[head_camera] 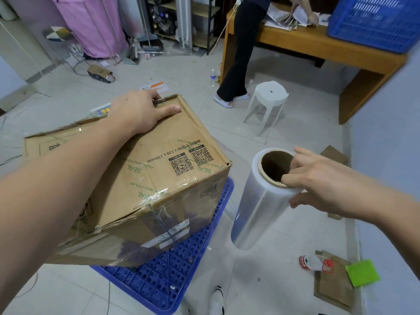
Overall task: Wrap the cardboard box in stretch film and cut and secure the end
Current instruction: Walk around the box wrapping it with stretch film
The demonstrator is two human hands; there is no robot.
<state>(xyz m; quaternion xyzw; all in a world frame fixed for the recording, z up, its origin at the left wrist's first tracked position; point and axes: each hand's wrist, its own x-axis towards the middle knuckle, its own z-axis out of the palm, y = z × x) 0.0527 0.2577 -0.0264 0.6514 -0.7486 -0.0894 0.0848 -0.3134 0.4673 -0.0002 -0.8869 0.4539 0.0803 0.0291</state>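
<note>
Cardboard box (145, 178) under left hand (138, 114), right hand (318, 180) gripping film roll (256, 205)

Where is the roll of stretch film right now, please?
In the head view, the roll of stretch film is right of the cardboard box, held upright by the right hand.

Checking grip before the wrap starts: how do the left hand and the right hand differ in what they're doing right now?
The left hand lies flat, palm down, on the cardboard box, fingers over its far edge; the right hand is closed on the stretch film roll. The left hand presses without gripping; the right hand hooks fingers into the roll's core and holds it upright, near the box's right corner. Both arms are bare and reach forward.
</note>
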